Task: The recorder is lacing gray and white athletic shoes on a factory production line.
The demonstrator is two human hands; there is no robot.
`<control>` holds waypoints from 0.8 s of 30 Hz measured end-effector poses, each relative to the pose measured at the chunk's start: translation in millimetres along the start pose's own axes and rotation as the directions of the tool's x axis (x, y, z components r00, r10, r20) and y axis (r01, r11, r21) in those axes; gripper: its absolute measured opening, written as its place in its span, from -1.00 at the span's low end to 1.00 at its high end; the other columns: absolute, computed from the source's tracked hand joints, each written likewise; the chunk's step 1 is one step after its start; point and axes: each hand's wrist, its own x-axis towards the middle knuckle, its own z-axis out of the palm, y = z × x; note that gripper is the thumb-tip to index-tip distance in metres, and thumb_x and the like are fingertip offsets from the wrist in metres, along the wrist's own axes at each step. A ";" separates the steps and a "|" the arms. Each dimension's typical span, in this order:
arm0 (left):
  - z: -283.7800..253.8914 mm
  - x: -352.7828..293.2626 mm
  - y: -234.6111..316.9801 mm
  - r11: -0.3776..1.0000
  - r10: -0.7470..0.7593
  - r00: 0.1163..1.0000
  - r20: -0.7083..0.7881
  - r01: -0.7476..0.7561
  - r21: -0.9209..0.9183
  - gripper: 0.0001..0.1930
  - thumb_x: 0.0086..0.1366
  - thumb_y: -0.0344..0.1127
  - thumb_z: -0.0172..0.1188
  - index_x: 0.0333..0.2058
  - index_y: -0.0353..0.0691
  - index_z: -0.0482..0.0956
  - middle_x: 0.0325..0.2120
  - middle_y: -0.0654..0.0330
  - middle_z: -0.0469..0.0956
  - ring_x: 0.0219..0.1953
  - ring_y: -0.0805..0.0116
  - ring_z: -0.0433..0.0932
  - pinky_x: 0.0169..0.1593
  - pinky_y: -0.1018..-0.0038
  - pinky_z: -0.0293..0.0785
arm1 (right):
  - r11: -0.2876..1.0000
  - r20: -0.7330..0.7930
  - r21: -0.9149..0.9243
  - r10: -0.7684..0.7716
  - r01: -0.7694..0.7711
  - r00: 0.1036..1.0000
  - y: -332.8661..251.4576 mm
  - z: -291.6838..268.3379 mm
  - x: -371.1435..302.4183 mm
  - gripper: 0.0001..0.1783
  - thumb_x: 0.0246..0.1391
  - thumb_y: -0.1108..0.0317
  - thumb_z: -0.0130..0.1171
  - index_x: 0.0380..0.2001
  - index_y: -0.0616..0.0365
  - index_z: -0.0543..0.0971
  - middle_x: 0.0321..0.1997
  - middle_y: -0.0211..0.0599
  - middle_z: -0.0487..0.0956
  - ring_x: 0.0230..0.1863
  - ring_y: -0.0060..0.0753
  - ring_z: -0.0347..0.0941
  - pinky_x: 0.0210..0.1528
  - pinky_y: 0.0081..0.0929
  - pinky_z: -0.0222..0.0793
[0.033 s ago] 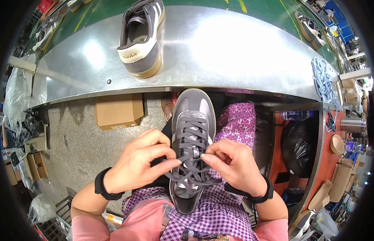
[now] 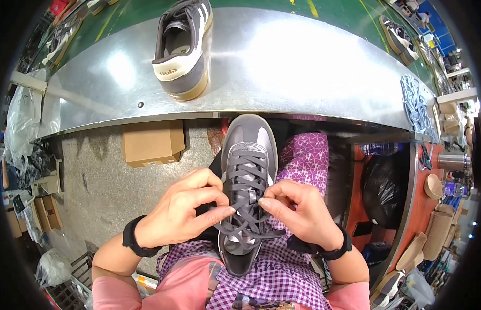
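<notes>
A grey sneaker [image 2: 248, 135] with pale side patches lies over my lap, toe pointing away from me. Its dark grey shoelace [image 2: 245, 170] is threaded up the front, with loose loops crossing near the tongue. My left hand [image 2: 191, 206] pinches a strand of the lace at the shoe's left side. On the other side my right hand [image 2: 297, 209] has thumb and forefinger closed on another part of the lace. Both hands wear black wristbands. A second sneaker [image 2: 181, 57], grey with a white heel, stands on the metal bench beyond.
The metal bench edge [image 2: 121, 106] runs across just past the shoe's toe. A cardboard box [image 2: 150, 144] sits on the floor beneath it. Pale blue laces [image 2: 416, 106] lie at the bench's right end. On the right, a reddish shelf unit [image 2: 401, 227] holds a black bag [image 2: 382, 191].
My left hand has shifted very slightly to the right, toward the crossed lace. My right hand and the sneaker look unchanged.
</notes>
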 end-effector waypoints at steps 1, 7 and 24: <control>1.8 -0.6 -4.3 0.994 0.008 1.000 -0.005 -0.009 -0.109 -0.86 0.09 -0.38 0.37 -0.42 -0.27 0.59 -0.40 0.25 0.44 -0.31 0.37 0.44 -0.23 0.46 0.36 | 0.986 0.055 0.145 0.071 -0.078 0.996 7.7 1.7 -1.2 -0.80 0.13 0.31 0.24 -0.35 0.25 0.57 -0.52 -0.46 0.48 -0.57 -0.72 0.28 -0.56 -0.59 0.18; 4.7 -6.2 -26.5 0.920 -0.048 0.998 0.037 0.059 -0.388 -0.89 0.20 -0.36 0.30 -0.38 -0.26 0.60 -0.37 0.26 0.43 -0.32 0.45 0.39 -0.25 0.53 0.32 | 0.593 0.108 0.792 0.100 -0.146 0.989 34.4 16.7 -13.3 -0.79 0.21 0.32 0.16 -0.25 0.29 0.54 -0.40 -0.58 0.48 -0.44 -0.80 0.27 -0.40 -0.71 0.20; -8.1 -31.8 -19.2 0.630 0.105 0.992 0.070 -0.012 -0.776 -0.79 0.11 -0.36 0.33 -0.65 -0.28 0.56 -0.43 0.24 0.49 -0.26 0.27 0.40 -0.13 0.38 0.28 | 0.511 -0.162 0.798 -0.329 0.319 0.930 41.9 3.7 -46.8 -0.84 0.14 0.36 0.17 -0.43 0.24 0.55 -0.17 -0.24 0.46 -0.18 -0.43 0.39 -0.02 -0.41 0.29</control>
